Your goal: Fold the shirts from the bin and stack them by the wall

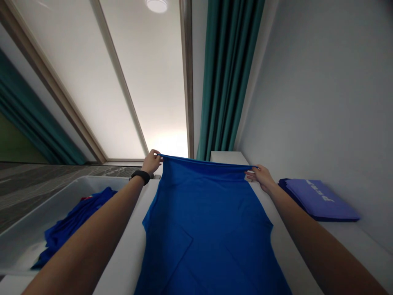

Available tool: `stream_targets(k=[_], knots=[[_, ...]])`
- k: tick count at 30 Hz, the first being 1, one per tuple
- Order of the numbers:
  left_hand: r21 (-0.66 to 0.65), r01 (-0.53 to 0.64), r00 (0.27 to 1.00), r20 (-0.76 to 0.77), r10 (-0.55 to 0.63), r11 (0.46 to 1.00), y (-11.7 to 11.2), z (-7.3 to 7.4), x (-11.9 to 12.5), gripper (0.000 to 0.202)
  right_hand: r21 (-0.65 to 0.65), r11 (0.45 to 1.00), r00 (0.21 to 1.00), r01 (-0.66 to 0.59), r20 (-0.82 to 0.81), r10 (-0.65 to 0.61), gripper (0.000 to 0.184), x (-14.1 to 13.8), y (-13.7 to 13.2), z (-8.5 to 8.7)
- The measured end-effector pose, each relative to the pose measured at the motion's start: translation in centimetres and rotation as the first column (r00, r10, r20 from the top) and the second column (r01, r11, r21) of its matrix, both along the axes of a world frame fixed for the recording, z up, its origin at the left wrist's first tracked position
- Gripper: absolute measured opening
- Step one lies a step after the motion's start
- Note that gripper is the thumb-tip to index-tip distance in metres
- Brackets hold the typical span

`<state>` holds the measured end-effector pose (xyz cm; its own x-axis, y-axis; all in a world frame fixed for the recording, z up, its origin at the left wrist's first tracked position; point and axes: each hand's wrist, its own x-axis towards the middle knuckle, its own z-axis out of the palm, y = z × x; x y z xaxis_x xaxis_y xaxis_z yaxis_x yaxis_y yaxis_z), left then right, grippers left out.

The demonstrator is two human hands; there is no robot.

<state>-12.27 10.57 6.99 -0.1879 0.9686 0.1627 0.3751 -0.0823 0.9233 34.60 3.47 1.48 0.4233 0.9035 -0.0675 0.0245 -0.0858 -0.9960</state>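
A blue garment, by its outline a shirt, is stretched out in front of me over a white surface. My left hand, below a dark wristband, pinches the far left corner of its edge. The far right corner is pinched by my right hand, some of whose fingers stick out below the cloth. Between the two hands the far edge runs taut, dipping slightly to the right. Faint crease lines cross the lower part of the cloth. Its near end runs out of view at the bottom.
On the left, a white tub holds crumpled blue clothing. Folded purple and navy cloth with pale lettering lies at the right by the wall. Beyond are a white box-like piece, a teal curtain and lit frosted panels.
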Motion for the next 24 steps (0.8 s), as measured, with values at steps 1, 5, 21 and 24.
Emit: stream_targets(k=[1, 5, 21, 24], knots=[[-0.033, 0.005, 1.0, 0.007, -0.005, 0.999, -0.2, -0.5, 0.0, 0.01, -0.008, 1.0, 1.0, 0.001, -0.001, -0.001, 0.01, -0.1, -0.3, -0.4], [-0.095, -0.001, 0.999, 0.04, 0.005, 0.996, -0.9, -1.9, 0.3, 0.013, -0.024, 1.0, 1.0, -0.001, 0.012, 0.001, 0.007, -0.2, -1.1, -1.1], [0.002, -0.05, 0.943, -0.33, 0.048, 0.999, -11.7, -8.1, -1.2, 0.015, -0.008, 0.989, 0.856, -0.148, 0.5, 0.132, 0.026, 1.3, -8.2, -4.0], [-0.076, -0.058, 0.867, -0.499, 0.012, 0.995, -12.5, -8.9, -1.6, 0.019, -0.059, 0.993, 0.714, -0.1, 0.691, 0.113, 0.027, 0.9, -8.7, -4.9]])
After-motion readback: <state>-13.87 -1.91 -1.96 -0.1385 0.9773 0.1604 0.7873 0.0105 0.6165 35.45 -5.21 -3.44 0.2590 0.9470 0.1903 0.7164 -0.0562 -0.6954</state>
